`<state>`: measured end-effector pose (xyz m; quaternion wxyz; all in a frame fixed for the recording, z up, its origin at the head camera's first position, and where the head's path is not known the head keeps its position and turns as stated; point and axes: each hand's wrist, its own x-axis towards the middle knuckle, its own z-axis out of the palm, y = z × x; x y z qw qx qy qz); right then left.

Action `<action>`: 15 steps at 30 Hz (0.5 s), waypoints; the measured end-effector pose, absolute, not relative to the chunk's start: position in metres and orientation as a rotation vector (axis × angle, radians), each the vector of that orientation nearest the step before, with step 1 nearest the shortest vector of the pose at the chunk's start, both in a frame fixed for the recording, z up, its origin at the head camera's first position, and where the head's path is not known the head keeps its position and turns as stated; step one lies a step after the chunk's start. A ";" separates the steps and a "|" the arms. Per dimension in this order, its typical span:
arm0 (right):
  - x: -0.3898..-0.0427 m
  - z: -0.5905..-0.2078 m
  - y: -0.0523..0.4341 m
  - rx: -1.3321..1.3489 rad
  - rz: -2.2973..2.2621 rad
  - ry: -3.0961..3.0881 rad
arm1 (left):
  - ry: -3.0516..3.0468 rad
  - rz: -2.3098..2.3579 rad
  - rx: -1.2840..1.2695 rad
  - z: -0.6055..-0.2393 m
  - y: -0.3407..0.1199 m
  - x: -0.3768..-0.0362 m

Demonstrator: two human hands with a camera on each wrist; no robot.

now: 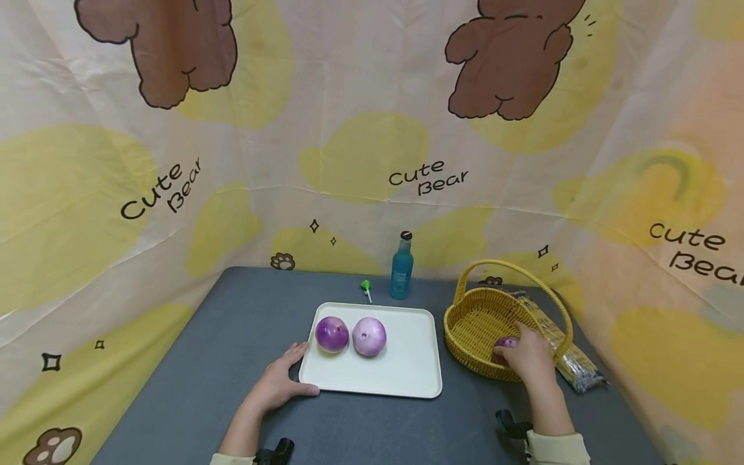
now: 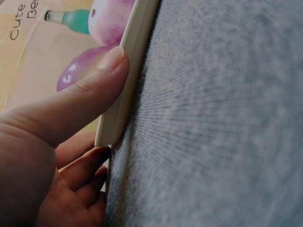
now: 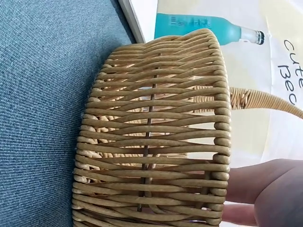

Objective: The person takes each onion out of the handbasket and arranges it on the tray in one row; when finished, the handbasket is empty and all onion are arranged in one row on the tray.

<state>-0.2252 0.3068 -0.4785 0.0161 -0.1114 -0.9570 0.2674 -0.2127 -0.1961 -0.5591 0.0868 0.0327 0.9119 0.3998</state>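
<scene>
My left hand [image 1: 278,382] rests at the near left corner of a white tray [image 1: 407,352], thumb along the front edge and fingers along the left side. In the left wrist view the thumb [image 2: 94,85] lies against the tray's rim. Two round purple onions sit on the tray: a darker, glossy onion [image 1: 332,334] at left and a paler onion [image 1: 369,336] beside it. My right hand [image 1: 530,356] reaches into a yellow woven basket [image 1: 465,329] and grips another purple onion [image 1: 509,342], partly hidden by the fingers. The basket's wall [image 3: 156,142] hides that grip in the right wrist view.
Behind the tray stand a blue bottle [image 1: 402,268] with a dark cap and a green lollipop [image 1: 365,286]. A clear, shiny packet [image 1: 581,369] lies right of the basket, whose handle [image 1: 523,266] arches upright. A printed cloth hangs behind the grey table [image 1: 221,336].
</scene>
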 end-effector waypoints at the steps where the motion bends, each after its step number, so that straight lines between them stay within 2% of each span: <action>1: -0.226 -0.478 0.307 -0.337 0.824 -2.987 | 2.719 1.188 0.098 -0.559 -0.196 -0.213; 15: -0.226 -0.481 0.304 -0.333 0.787 -3.044 | 2.709 1.171 0.088 -0.555 -0.195 -0.213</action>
